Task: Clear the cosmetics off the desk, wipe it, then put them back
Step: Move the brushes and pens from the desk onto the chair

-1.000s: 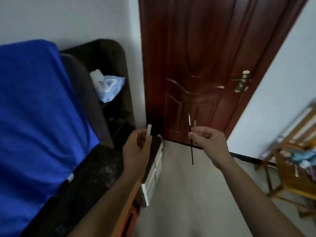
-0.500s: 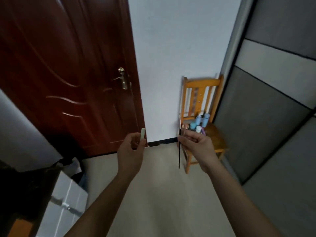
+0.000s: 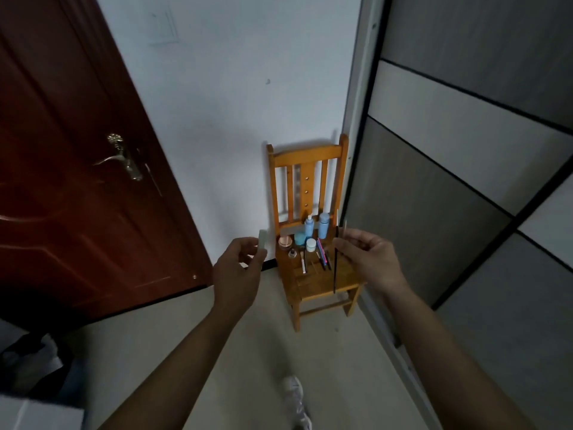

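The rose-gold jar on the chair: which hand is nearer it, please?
Left. The left hand is just left of the jar; the right hand farther to its right.

Turning rightward: dropping the sofa and blue cloth out of frame, shifting the door [image 3: 77,212] to the left edge. Bringing the chair [image 3: 313,283] to centre and closing on it slightly. Carrying the right hand [image 3: 369,259] and its black stick [image 3: 335,274] across the chair's right side, the left hand [image 3: 238,274] and its pale stick [image 3: 262,238] up beside its left edge. Bringing a shoe [image 3: 296,395] into frame at the bottom.
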The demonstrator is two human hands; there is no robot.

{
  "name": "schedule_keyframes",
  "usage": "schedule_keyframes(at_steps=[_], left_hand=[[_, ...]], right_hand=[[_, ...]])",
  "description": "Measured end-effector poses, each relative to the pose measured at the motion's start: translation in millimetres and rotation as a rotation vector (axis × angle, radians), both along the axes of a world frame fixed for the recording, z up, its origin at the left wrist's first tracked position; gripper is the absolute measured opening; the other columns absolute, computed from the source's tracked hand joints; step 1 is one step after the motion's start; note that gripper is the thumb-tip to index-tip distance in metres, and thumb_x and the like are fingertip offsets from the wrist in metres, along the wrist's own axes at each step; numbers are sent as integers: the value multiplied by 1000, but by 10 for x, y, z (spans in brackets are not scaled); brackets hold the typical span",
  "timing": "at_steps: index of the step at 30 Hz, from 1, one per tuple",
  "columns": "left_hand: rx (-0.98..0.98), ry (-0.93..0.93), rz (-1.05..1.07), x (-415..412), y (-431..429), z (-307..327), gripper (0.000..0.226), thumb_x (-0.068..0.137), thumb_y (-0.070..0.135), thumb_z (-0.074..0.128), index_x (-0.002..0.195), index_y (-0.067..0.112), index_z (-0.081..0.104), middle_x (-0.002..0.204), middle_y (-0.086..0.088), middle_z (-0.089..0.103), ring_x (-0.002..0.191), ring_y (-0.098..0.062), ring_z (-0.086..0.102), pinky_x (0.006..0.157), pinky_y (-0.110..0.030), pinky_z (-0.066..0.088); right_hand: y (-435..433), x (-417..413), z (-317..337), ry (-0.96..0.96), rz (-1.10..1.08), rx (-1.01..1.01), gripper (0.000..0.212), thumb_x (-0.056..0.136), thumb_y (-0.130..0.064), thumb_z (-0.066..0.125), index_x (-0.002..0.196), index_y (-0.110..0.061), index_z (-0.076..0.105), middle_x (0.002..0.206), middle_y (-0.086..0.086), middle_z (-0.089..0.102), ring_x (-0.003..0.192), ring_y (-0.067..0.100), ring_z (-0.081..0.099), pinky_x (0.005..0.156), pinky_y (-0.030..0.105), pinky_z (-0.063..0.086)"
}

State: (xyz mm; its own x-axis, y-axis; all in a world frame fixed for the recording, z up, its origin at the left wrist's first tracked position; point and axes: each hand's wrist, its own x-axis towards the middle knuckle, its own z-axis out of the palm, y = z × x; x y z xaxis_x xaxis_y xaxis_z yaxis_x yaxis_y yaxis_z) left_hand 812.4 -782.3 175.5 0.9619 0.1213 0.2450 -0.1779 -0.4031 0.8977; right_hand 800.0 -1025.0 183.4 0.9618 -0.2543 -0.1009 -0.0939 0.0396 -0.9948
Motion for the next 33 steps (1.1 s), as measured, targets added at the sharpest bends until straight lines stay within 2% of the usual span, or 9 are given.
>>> schedule_keyframes(at_steps=[2, 8, 13, 16, 20, 24, 27, 29, 33], left_hand=[[-9, 3, -11, 385, -186, -74, 15, 89, 19, 72, 101, 24, 64, 87, 15, 65, 78, 1, 60, 59, -7, 44], [-26, 85, -49, 1683, -800, -255, 14, 90, 17, 71, 102, 21, 64, 88, 12, 64, 79, 1, 60, 62, -2, 43], [32, 135, -88, 2474, -1252, -314, 14, 92, 19, 68, 105, 20, 63, 90, 13, 61, 82, -2, 59, 64, -6, 45], [62, 182, -78, 2838, -1502, -429, 18, 93, 20, 67, 109, 16, 64, 95, 6, 64, 87, -8, 60, 69, -12, 46], [107, 230, -20, 3199, -1767, -718, 11, 94, 24, 66, 104, 21, 63, 93, 9, 64, 85, -5, 61, 62, -8, 45], [93, 386, 90, 3490, -1960, -1251, 12, 94, 29, 66, 104, 22, 65, 95, 8, 66, 86, -6, 63, 69, -19, 49], [75, 521, 169, 3590, -2119, -1809, 6, 94, 35, 65, 98, 34, 61, 89, 15, 65, 83, -2, 63, 69, -20, 49], [82, 608, 190, 3636, -2229, -2280, 11, 95, 33, 64, 104, 28, 62, 94, 9, 67, 87, -4, 63, 75, -25, 52], [77, 736, 195, 3638, -2418, -3263, 8, 95, 28, 64, 101, 26, 60, 94, 6, 67, 85, -7, 63, 70, -23, 50]], right_hand=[[-183, 362, -57, 27, -12, -30, 29, 83, -18, 80, 112, -15, 75, 95, 2, 79, 84, 15, 75, 74, 28, 60], [-682, 1549, -181, 77, -7, -83, 14, 86, -16, 77, 97, -25, 75, 86, -4, 78, 75, 7, 74, 62, 16, 54], [-1066, 2293, -277, 109, -27, -83, 11, 87, -16, 77, 94, -25, 76, 78, -11, 75, 70, 0, 69, 61, 13, 52], [-1285, 2670, -415, 144, -9, -48, 12, 88, -14, 76, 97, -22, 76, 82, -9, 76, 73, 1, 71, 62, 13, 52], [-1545, 3263, -734, 238, 116, -37, 16, 91, -15, 72, 107, -20, 72, 101, 1, 75, 92, 10, 72, 70, 18, 56], [-1745, 3831, -1275, 351, 216, -55, 29, 92, -17, 71, 120, -13, 69, 114, 5, 70, 105, 16, 67, 74, 21, 56], [-1837, 4079, -1839, 443, 273, -68, 17, 92, -19, 72, 109, -24, 72, 110, 1, 72, 101, 13, 69, 73, 21, 55], [-1872, 4204, -2297, 517, 284, -85, 16, 92, -18, 72, 97, -33, 72, 102, -6, 74, 94, 8, 69, 68, 18, 55], [-1920, 4266, -3305, 663, 297, -111, 16, 91, -18, 74, 89, -34, 72, 97, -9, 73, 94, 9, 68, 68, 19, 52]])
